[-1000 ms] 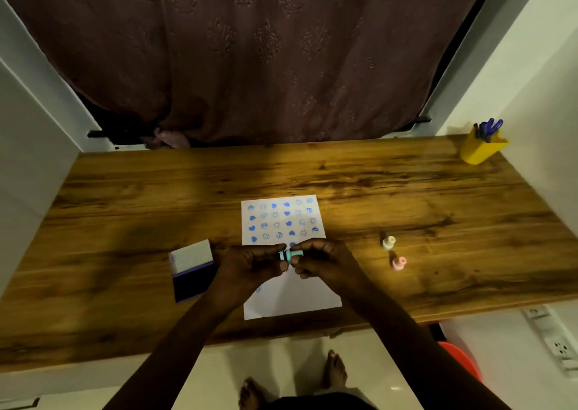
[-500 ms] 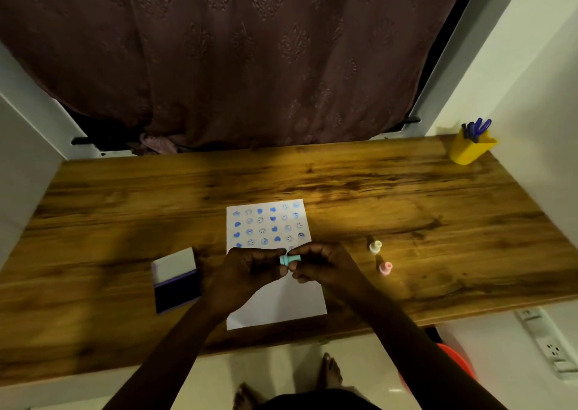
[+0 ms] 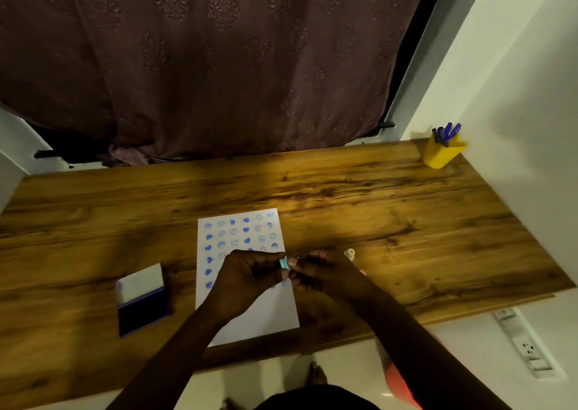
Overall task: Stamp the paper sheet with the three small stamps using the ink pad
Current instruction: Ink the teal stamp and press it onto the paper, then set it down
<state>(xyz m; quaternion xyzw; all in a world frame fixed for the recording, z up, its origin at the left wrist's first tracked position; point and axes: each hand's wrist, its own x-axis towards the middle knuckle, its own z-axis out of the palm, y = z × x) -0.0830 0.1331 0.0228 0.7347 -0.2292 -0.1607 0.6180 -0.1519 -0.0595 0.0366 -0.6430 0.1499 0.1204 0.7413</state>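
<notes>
Change since a second ago: both hands keep the small teal stamp (image 3: 283, 263) pinched between them at much the same spot over the paper; mostly the camera has shifted, so the whole desk sits further right and lower in view.
Meaning for the task: no new print seems to have been laid in this stretch; my guess is the stamp is being capped, uncapped or turned round before the next press or before it is put down.
Head view, left hand (image 3: 250, 276): curled, fingertips clamped on the left end of the stamp, wrist low over the sheet.
Head view, right hand (image 3: 325, 272): curled, fingertips closed on the right end, forearm running back to the near right.
Paper (image 3: 247, 315): flat on the desk (image 3: 406, 222), far half filled with blue hearts and faces, near half blank.
Ink pad (image 3: 142, 300): open, left of the paper, untouched.
Other stamps: a pale one (image 3: 350, 253) stands just right of the right hand; a pink one (image 3: 362, 272) barely shows behind that wrist.
Pen cup (image 3: 442, 153): far right corner.
</notes>
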